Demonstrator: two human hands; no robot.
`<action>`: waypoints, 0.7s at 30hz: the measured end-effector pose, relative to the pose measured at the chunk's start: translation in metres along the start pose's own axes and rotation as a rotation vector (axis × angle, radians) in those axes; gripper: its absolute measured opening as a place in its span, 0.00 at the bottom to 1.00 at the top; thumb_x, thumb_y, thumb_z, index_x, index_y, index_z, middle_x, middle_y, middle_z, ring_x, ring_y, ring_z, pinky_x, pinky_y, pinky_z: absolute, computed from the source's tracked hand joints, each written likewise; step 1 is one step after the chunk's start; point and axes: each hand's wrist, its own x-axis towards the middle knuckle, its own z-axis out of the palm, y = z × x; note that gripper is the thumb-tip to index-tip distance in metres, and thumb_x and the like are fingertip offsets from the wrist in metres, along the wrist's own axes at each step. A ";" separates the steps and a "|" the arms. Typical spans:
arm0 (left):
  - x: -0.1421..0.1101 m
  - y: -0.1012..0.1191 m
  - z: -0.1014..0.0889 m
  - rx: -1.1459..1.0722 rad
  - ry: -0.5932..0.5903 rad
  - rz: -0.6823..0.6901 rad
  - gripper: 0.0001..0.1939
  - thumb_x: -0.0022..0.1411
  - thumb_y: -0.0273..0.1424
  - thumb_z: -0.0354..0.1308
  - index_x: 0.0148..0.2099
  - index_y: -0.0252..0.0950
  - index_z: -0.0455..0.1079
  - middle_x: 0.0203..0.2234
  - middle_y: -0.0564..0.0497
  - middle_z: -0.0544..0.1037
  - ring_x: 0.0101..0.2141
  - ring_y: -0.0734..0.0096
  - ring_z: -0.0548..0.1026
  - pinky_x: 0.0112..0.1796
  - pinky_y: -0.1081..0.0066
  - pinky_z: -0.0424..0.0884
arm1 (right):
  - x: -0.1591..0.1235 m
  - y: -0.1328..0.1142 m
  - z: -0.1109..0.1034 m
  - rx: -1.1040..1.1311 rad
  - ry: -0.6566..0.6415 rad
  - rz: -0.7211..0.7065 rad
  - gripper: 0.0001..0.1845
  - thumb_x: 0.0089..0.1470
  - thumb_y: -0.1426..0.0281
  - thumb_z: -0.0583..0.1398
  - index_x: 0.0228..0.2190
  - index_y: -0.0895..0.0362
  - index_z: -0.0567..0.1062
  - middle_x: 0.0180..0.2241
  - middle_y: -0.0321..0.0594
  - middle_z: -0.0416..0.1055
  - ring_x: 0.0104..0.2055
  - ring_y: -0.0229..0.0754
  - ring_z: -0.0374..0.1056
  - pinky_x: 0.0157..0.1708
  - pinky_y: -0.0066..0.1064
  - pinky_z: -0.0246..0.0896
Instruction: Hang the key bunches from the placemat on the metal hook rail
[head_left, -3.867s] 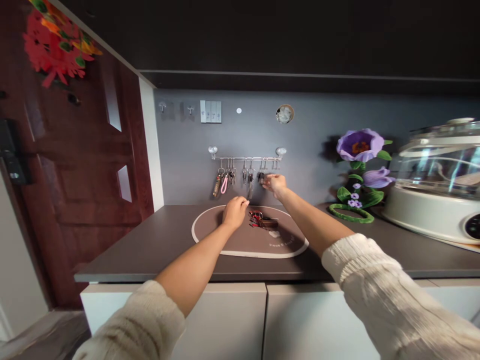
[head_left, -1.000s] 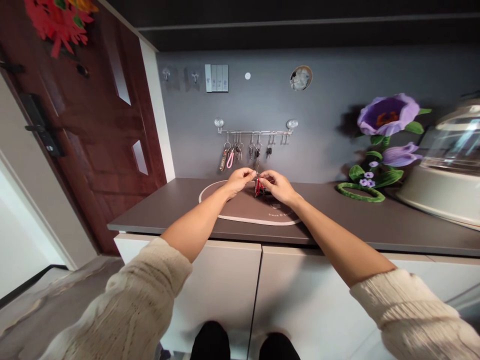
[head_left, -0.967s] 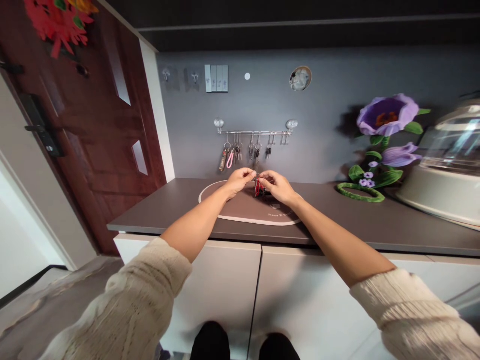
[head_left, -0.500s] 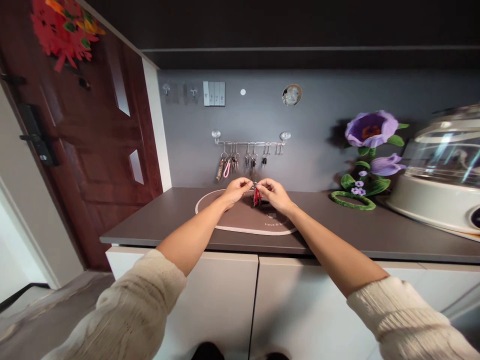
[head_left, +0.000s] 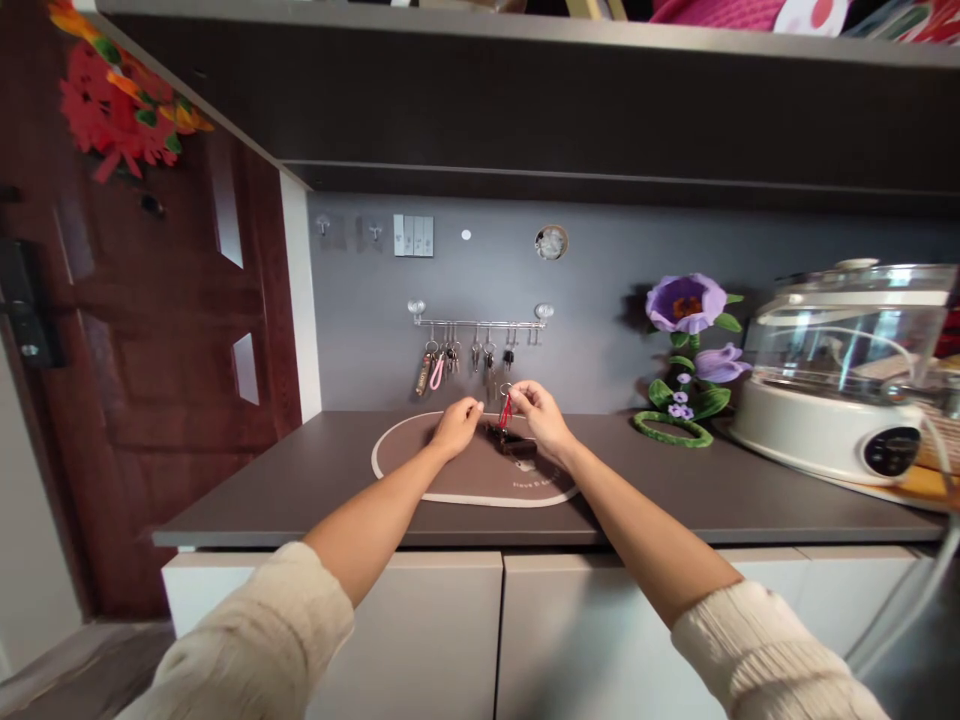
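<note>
My right hand point(head_left: 543, 418) pinches a metal key ring point(head_left: 505, 388) above the mat, with a red strap point(head_left: 505, 410) dangling from it. Just below the strap are dark items point(head_left: 514, 441), perhaps a key fob or keys; I cannot tell whether they hang or rest on the mat. My left hand point(head_left: 457, 427) is apart from the ring, to its left, thumb and forefinger pressed together. Anything between those fingertips is too small to make out. Under both hands lies a brown oval mat point(head_left: 409, 455) with a pale rim.
On the wall behind, a clear hook rail point(head_left: 480, 324) carries several bunches of keys point(head_left: 453, 357). A purple artificial flower point(head_left: 686, 303) and a white appliance with a clear lid point(head_left: 825, 420) stand at right on the counter point(head_left: 277, 490). A dark shelf point(head_left: 525, 110) overhangs; a red-brown door point(head_left: 187, 380) is left.
My left hand has come away from the key ring and moved left. My right hand keeps the ring, with the red strap hanging under it. The view has tilted up and shifted right.
</note>
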 end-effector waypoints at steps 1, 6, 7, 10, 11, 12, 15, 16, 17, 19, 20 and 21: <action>0.000 -0.001 0.000 0.026 0.007 0.011 0.16 0.59 0.38 0.41 0.26 0.35 0.60 0.20 0.56 0.63 0.25 0.75 0.61 0.29 0.74 0.56 | 0.001 -0.001 0.000 0.030 0.024 0.013 0.15 0.46 0.56 0.56 0.28 0.56 0.65 0.26 0.35 0.64 0.28 0.34 0.61 0.33 0.29 0.61; 0.000 -0.002 0.002 0.078 0.033 0.016 0.15 0.60 0.37 0.40 0.25 0.36 0.58 0.20 0.55 0.63 0.25 0.74 0.61 0.29 0.74 0.55 | 0.011 -0.010 -0.005 0.163 0.102 0.061 0.15 0.43 0.57 0.58 0.26 0.56 0.65 0.26 0.34 0.62 0.29 0.33 0.60 0.31 0.28 0.62; 0.001 -0.003 0.002 0.081 0.030 0.015 0.15 0.59 0.37 0.40 0.25 0.36 0.58 0.20 0.55 0.63 0.25 0.74 0.61 0.29 0.74 0.55 | 0.014 -0.013 -0.006 0.176 0.113 0.066 0.15 0.43 0.58 0.59 0.26 0.56 0.65 0.26 0.34 0.62 0.29 0.33 0.60 0.31 0.28 0.62; 0.000 -0.002 0.003 0.096 0.016 0.020 0.15 0.60 0.37 0.40 0.24 0.36 0.57 0.20 0.55 0.63 0.25 0.74 0.61 0.28 0.74 0.54 | 0.028 -0.020 -0.011 0.191 0.149 0.109 0.13 0.43 0.60 0.59 0.27 0.56 0.64 0.25 0.33 0.62 0.25 0.32 0.60 0.27 0.27 0.62; 0.000 -0.002 0.003 0.103 0.013 0.023 0.15 0.60 0.36 0.40 0.24 0.36 0.57 0.20 0.55 0.63 0.25 0.74 0.61 0.28 0.74 0.54 | 0.033 -0.023 -0.013 0.192 0.157 0.129 0.13 0.44 0.61 0.59 0.27 0.56 0.64 0.24 0.32 0.62 0.24 0.32 0.60 0.26 0.27 0.62; 0.000 -0.002 0.003 0.110 0.012 0.026 0.15 0.60 0.36 0.40 0.24 0.36 0.57 0.19 0.55 0.63 0.25 0.74 0.61 0.28 0.74 0.53 | 0.039 -0.025 -0.014 0.199 0.162 0.145 0.11 0.44 0.62 0.59 0.27 0.56 0.64 0.23 0.32 0.62 0.23 0.32 0.61 0.25 0.28 0.62; 0.000 -0.002 0.004 0.129 0.017 0.029 0.15 0.60 0.36 0.40 0.24 0.36 0.57 0.19 0.55 0.63 0.24 0.75 0.60 0.28 0.74 0.53 | 0.057 -0.031 -0.016 0.221 0.206 0.189 0.08 0.47 0.67 0.57 0.26 0.56 0.63 0.20 0.32 0.62 0.21 0.32 0.62 0.25 0.28 0.64; 0.000 -0.002 0.004 0.133 0.021 0.027 0.15 0.60 0.36 0.40 0.24 0.36 0.57 0.19 0.55 0.63 0.24 0.75 0.60 0.28 0.74 0.53 | 0.063 -0.033 -0.017 0.228 0.219 0.205 0.06 0.48 0.69 0.57 0.26 0.57 0.63 0.20 0.32 0.62 0.20 0.31 0.62 0.25 0.28 0.65; 0.000 -0.002 0.004 0.138 0.027 0.024 0.16 0.60 0.36 0.40 0.23 0.36 0.57 0.19 0.55 0.63 0.24 0.75 0.60 0.28 0.74 0.53 | 0.069 -0.034 -0.017 0.231 0.235 0.219 0.05 0.48 0.71 0.56 0.25 0.57 0.63 0.19 0.31 0.62 0.19 0.31 0.62 0.25 0.28 0.65; 0.001 -0.002 0.005 0.144 0.037 0.016 0.15 0.60 0.36 0.40 0.23 0.35 0.57 0.19 0.55 0.62 0.24 0.75 0.59 0.28 0.74 0.53 | 0.079 -0.035 -0.017 0.233 0.257 0.242 0.05 0.50 0.74 0.54 0.24 0.58 0.62 0.17 0.31 0.61 0.17 0.30 0.61 0.23 0.27 0.65; 0.001 -0.003 0.005 0.146 0.040 0.014 0.15 0.60 0.36 0.40 0.24 0.35 0.57 0.19 0.55 0.63 0.24 0.75 0.59 0.28 0.74 0.53 | 0.084 -0.035 -0.017 0.232 0.269 0.254 0.05 0.50 0.76 0.53 0.24 0.58 0.62 0.16 0.31 0.61 0.16 0.30 0.60 0.22 0.26 0.65; 0.001 -0.003 0.005 0.146 0.042 0.013 0.15 0.60 0.35 0.40 0.24 0.35 0.57 0.19 0.55 0.63 0.24 0.75 0.59 0.28 0.74 0.53 | 0.088 -0.035 -0.017 0.228 0.280 0.268 0.06 0.50 0.77 0.53 0.23 0.58 0.62 0.15 0.31 0.60 0.16 0.30 0.60 0.21 0.26 0.64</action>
